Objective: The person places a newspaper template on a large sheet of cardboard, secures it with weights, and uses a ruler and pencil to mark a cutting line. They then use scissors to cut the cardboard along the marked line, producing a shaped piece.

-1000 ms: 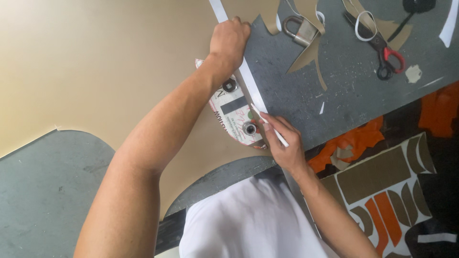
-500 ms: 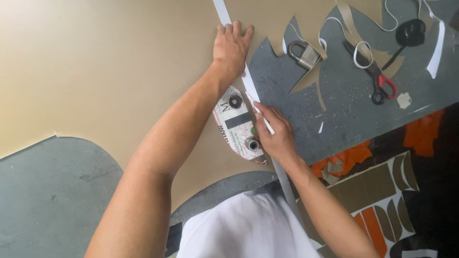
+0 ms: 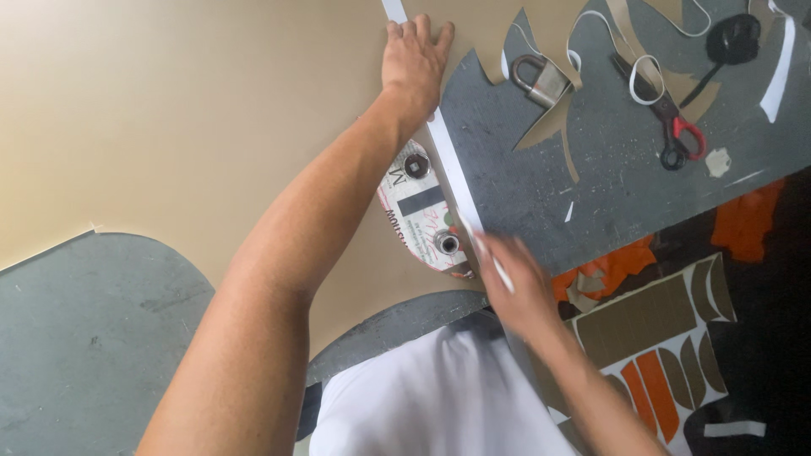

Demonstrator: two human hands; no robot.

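Head view: left hand (image 3: 412, 61) presses flat, fingers spread, on white strip (image 3: 446, 165); blurred right hand (image 3: 517, 283) pinches a white marker (image 3: 500, 272)

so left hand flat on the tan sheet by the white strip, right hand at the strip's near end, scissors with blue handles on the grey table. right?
Not quite: the scissors have red handles, not blue, as the head view shows. The rest holds: left hand flat on the tan sheet by the white strip, right hand at its near end, grey table.
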